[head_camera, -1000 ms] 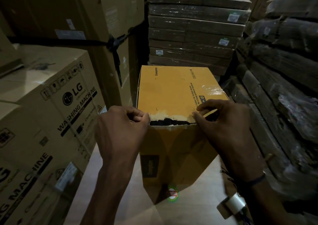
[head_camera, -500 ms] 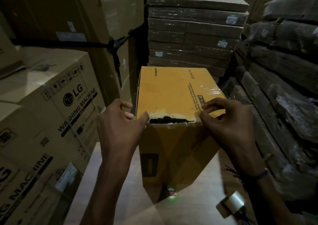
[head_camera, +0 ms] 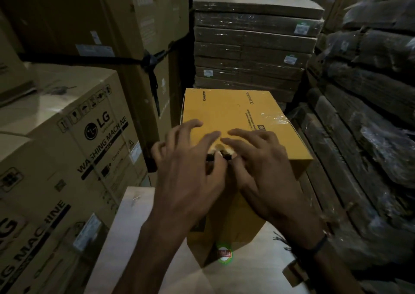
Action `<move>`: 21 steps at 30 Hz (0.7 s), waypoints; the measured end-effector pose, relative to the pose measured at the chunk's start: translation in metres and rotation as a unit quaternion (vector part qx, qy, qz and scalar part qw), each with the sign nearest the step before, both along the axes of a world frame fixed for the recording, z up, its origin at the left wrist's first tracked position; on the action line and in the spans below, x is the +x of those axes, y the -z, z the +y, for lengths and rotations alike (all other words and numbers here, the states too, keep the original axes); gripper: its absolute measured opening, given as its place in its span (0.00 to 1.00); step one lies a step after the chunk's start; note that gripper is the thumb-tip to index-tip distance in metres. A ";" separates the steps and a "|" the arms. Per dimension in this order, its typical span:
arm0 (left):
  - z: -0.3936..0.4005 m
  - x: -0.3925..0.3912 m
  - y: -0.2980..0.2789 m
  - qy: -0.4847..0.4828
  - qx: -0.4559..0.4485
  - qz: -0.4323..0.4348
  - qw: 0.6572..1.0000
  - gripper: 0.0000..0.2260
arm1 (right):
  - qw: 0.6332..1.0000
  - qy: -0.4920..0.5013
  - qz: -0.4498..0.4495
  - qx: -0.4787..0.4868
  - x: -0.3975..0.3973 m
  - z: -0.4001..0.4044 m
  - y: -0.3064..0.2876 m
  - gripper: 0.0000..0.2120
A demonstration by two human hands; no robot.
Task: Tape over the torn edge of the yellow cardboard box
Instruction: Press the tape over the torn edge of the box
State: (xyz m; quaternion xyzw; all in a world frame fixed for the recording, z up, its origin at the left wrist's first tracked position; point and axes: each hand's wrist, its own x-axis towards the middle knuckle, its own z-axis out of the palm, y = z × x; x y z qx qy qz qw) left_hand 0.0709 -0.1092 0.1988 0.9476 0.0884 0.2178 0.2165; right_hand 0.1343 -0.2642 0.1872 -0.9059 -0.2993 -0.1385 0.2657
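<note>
Centre frame: left hand (head_camera: 190, 159) and right hand (head_camera: 256, 159), fingers spread flat, press yellow box (head_camera: 226, 114) top at torn edge (head_camera: 221, 153); neither grips anything.

LG washing machine cartons (head_camera: 67, 136), wrapped stacks (head_camera: 251, 46)

Head view: we look forward and down from head height, close over the yellow box (head_camera: 233, 116).
Shared: one view only.
</note>
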 end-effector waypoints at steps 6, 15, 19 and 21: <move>0.001 -0.002 0.010 0.012 0.005 0.047 0.999 0.24 | 1.000 0.009 0.010 -0.026 -0.005 0.001 0.014 0.29; 0.014 -0.014 0.018 -0.042 -0.009 0.062 0.997 0.25 | 0.999 0.041 0.023 -0.001 0.001 -0.010 0.023 0.28; 0.018 -0.017 0.019 -0.052 -0.040 0.059 0.996 0.28 | 0.997 0.034 0.034 0.066 0.004 -0.017 0.026 0.28; 0.019 -0.017 0.022 -0.048 -0.080 0.045 0.995 0.27 | 0.992 0.044 0.039 0.109 0.007 -0.026 0.028 0.27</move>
